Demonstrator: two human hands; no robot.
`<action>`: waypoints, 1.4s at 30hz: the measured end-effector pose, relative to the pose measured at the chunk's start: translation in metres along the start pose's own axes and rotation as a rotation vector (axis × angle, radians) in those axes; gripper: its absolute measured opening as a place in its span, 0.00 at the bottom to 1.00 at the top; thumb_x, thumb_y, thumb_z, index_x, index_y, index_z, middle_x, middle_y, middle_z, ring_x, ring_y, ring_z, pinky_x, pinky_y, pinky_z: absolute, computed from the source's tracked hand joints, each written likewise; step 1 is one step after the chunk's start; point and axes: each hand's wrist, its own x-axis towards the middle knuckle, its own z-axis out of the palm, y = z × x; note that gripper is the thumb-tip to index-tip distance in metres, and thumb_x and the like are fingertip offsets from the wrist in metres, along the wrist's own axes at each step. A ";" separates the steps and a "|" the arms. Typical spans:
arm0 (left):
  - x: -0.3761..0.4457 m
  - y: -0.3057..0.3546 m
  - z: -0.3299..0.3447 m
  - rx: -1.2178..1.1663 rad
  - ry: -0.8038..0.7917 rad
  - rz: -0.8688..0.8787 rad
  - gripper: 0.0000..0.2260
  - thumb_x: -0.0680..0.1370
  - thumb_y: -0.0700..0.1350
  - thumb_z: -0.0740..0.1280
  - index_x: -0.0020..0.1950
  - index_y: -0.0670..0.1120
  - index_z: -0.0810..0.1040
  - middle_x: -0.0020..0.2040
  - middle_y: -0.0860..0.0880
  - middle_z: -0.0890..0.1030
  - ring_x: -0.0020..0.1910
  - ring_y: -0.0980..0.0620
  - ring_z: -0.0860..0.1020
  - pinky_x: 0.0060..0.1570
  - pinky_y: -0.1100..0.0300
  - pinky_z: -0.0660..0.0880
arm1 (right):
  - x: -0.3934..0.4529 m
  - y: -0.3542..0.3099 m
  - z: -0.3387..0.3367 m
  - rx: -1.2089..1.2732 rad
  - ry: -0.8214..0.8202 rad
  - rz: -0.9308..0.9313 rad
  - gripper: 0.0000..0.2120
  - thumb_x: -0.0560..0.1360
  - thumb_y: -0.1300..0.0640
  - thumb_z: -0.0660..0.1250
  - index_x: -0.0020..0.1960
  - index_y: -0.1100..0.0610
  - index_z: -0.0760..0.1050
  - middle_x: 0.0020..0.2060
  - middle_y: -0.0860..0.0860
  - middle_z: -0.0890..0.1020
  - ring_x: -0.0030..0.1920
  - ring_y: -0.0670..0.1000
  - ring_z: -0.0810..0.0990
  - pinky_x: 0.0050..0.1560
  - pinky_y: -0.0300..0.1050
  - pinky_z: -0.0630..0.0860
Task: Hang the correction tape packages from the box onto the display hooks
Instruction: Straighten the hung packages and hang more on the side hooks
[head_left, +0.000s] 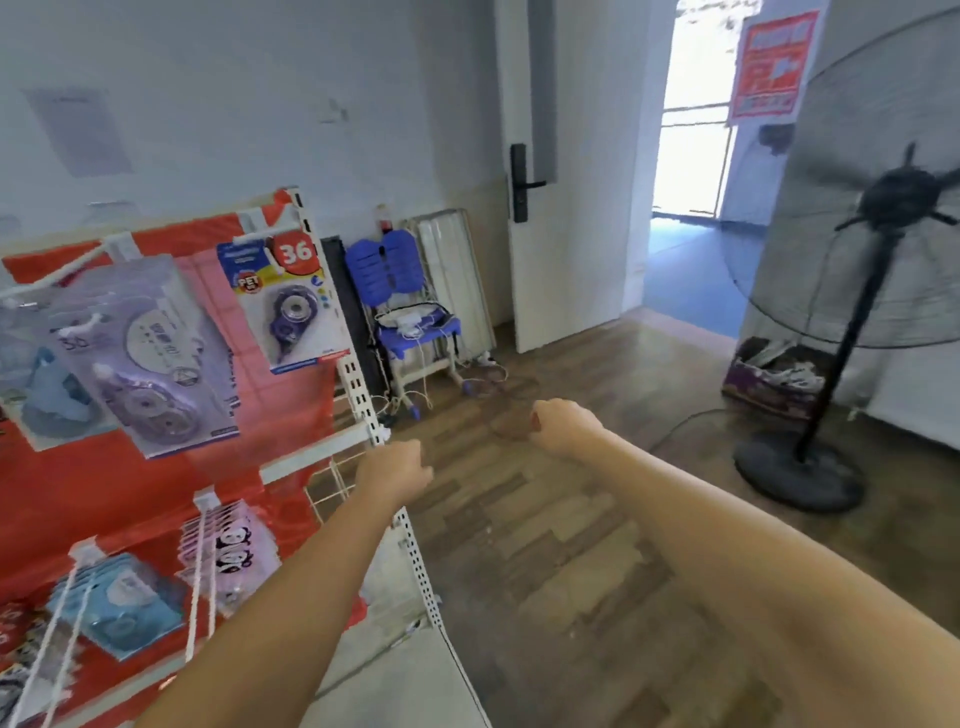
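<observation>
A red display rack (93, 493) with white hooks (62, 270) fills the left side. Correction tape packages hang on it: a blue-carded one marked 36 (288, 301) at the top right, a stack of purple ones (150, 358) to its left, and light blue ones (122, 605) lower down. My left hand (397, 467) reaches out beside the rack's right upright, fingers loosely curled downward, with nothing in it. My right hand (563, 423) hangs over the wooden floor in the same loose curl, holding nothing. An open box (769, 395) with white items sits on the floor at the far right.
A big black pedestal fan (852, 332) stands at the right, its base next to the box. A blue plastic chair (410, 317) with cables stands against the back wall. A white door (561, 208) is open onto a bright corridor. Pink panda packages (228, 551) hang low on the rack.
</observation>
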 end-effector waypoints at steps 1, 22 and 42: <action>0.001 0.014 0.003 0.012 0.002 0.046 0.15 0.78 0.51 0.60 0.61 0.46 0.75 0.59 0.44 0.79 0.58 0.44 0.76 0.55 0.54 0.74 | -0.015 0.015 0.003 -0.019 0.015 0.038 0.14 0.77 0.57 0.59 0.62 0.58 0.71 0.59 0.56 0.76 0.60 0.58 0.74 0.55 0.50 0.72; -0.182 0.329 0.274 0.193 -0.398 0.881 0.17 0.80 0.52 0.59 0.67 0.48 0.71 0.65 0.45 0.74 0.65 0.43 0.71 0.59 0.52 0.69 | -0.472 0.271 0.241 0.071 -0.304 1.004 0.14 0.78 0.61 0.54 0.62 0.58 0.70 0.59 0.57 0.74 0.61 0.58 0.74 0.58 0.50 0.71; -0.280 0.349 0.823 0.429 -0.621 1.159 0.18 0.82 0.53 0.55 0.68 0.47 0.67 0.66 0.46 0.73 0.65 0.45 0.70 0.61 0.51 0.68 | -0.603 0.411 0.774 0.139 -0.686 0.863 0.25 0.77 0.65 0.59 0.73 0.55 0.60 0.68 0.54 0.66 0.68 0.55 0.67 0.63 0.50 0.69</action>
